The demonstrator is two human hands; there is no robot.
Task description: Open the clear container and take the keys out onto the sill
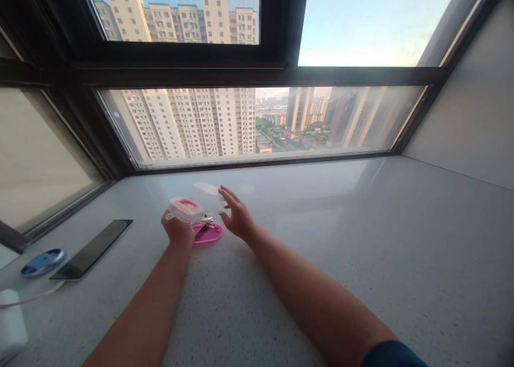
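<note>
in the head view, the pink tray (209,240) rests on the pale counter (341,260), and on it lie some small metal tools (207,227), partly one over another; i cannot tell each kind. the left hand (177,231) is just left of the tray, beside the clear lid (185,210) with its pink handle (188,204). this hand seems to hold the lid, but the fingers are hidden, so i cannot tell how they close. the lid is above the tray at its left, tilted. the right hand (237,217) is to the upper right of the tray, its fingers spread and its thumb apart from them, at the edge of a second clear piece (208,195). this piece is beyond the tray; whether the hand bears its weight, i cannot tell.

as i judge, the work is about midway: the opening is done and the tools are uncovered, while the clear parts are not joined to the tray.

well left of the tray lie a dark phone (94,252), a blue round thing (43,263) and a white cable (44,292).
</note>
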